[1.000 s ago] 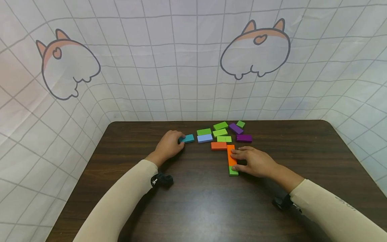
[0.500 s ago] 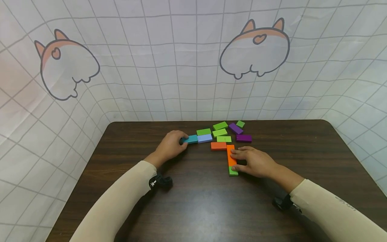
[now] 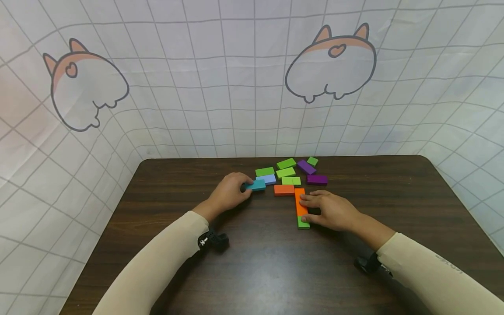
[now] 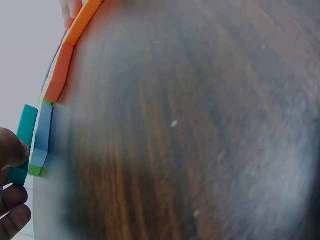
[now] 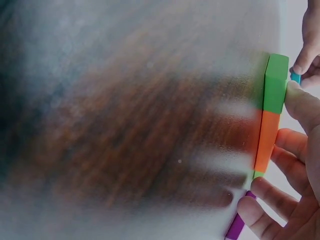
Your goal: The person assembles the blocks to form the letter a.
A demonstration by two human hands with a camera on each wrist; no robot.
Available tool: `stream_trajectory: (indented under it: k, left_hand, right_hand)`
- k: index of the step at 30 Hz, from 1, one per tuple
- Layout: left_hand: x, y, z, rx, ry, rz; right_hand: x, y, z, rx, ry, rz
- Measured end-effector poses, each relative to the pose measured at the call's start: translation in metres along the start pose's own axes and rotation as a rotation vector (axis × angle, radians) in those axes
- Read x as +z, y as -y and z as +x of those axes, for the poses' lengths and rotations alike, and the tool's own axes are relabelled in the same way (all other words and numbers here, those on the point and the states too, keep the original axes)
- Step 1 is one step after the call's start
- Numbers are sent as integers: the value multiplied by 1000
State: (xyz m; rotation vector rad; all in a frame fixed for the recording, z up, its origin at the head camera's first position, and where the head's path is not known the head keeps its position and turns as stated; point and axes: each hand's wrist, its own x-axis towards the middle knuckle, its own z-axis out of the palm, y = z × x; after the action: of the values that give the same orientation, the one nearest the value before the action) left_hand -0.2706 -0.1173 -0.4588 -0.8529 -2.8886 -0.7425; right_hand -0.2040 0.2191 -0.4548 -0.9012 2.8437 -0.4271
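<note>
My left hand (image 3: 229, 192) pinches a teal block (image 3: 258, 185) between thumb and fingers. In the left wrist view the teal block (image 4: 27, 122) shows above the light blue block (image 4: 43, 132), tilted. In the head view it overlaps the front left of that light blue block (image 3: 269, 178). My right hand (image 3: 334, 211) rests its fingertips on an orange block (image 3: 300, 202) that points toward me. Its thumb lies at a green block (image 3: 303, 224) joined to the orange one's near end. A red-orange block (image 3: 284, 190) lies crosswise at the orange block's far end.
Behind these lie several green blocks (image 3: 291, 180) and two purple blocks (image 3: 317, 180), loosely grouped near the far edge of the dark wooden table (image 3: 252, 271). A white gridded cloth (image 3: 252, 109) hangs behind the table and on both sides.
My left hand slid the teal block right to the light blue block's left end, then brought it farther right and nearer me, across its front. My right hand has stayed in place.
</note>
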Motion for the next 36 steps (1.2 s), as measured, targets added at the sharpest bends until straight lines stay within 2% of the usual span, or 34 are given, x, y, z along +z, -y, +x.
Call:
stream_trajectory:
  k: [18, 27, 36]
  left_hand:
    - [19, -7, 6, 10, 41, 16]
    - [21, -10, 10, -2, 21, 26]
    - [23, -12, 13, -25, 30, 39]
  right_hand:
    - [0, -1, -1, -9, -3, 8]
    - [0, -2, 0, -8, 2, 4]
    - [0, -2, 0, -12, 1, 5]
